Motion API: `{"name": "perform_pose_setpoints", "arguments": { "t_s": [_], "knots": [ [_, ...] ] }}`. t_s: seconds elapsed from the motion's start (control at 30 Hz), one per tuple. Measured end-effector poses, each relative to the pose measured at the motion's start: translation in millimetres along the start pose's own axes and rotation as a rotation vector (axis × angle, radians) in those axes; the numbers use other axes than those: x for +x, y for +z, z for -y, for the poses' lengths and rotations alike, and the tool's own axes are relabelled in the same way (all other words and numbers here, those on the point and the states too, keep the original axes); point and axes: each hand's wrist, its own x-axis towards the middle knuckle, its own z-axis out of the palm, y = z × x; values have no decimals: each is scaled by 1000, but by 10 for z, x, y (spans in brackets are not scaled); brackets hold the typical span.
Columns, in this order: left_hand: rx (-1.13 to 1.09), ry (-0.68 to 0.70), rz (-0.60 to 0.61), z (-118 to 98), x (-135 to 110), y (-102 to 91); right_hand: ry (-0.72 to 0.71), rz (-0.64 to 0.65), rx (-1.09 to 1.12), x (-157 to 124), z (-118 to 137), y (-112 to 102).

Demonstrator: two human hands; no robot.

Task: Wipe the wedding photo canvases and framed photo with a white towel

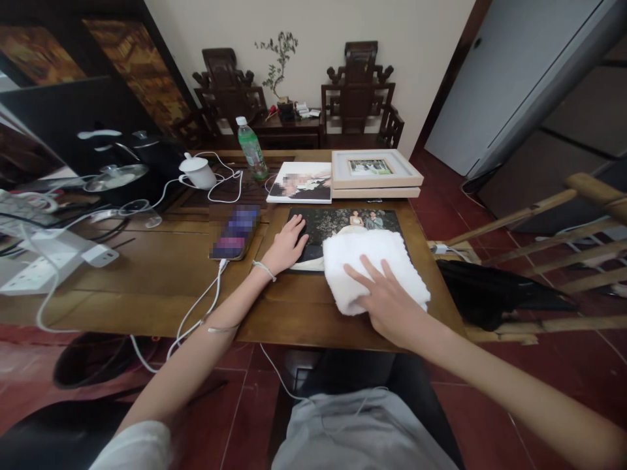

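Front edge of desk (147, 274): left hand (289, 245) flat, open, on a photo print (333, 222); right hand (386, 303) flat, fingers spread, on a towel (372, 261) covering it. Phone (236, 232) lies left, frames (375, 173) behind.

both arms reach forward, left hand (288, 246) flat, fingers spread; right hand (386, 301) palm down.

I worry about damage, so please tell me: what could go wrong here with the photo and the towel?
The right hand presses the white towel on the wedding photo; trapped grit might scratch it. The left forearm lies beside the charging cable, so a pull could perhaps drag the phone off the table.
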Motion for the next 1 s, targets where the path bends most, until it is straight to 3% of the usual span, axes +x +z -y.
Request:
{"name": "perform_pose_setpoints", "arguments": {
  "t_s": [0.13, 0.4, 0.5, 0.6, 0.87, 1.0],
  "knots": [
    [-7, 10, -13, 0, 27, 19, 34, -14, -24, 63, -211, -33],
    [-36, 80, -54, 24, 33, -47, 100, -17, -44, 1018, -775, -152],
    [-30, 70, -93, 18, 8, -58, 144, -40, -53, 1162, -809, -133],
    [-25, 54, -111, -3, -6, -45, 154, -33, -87, 1047, -707, -78],
    [23, 78, -9, -64, 7, -36, 89, -44, -86, 254, -92, 31],
    [26, 97, 1, -28, 16, -36, 43, 11, -49, 189, 75, -56]
  ]
}}
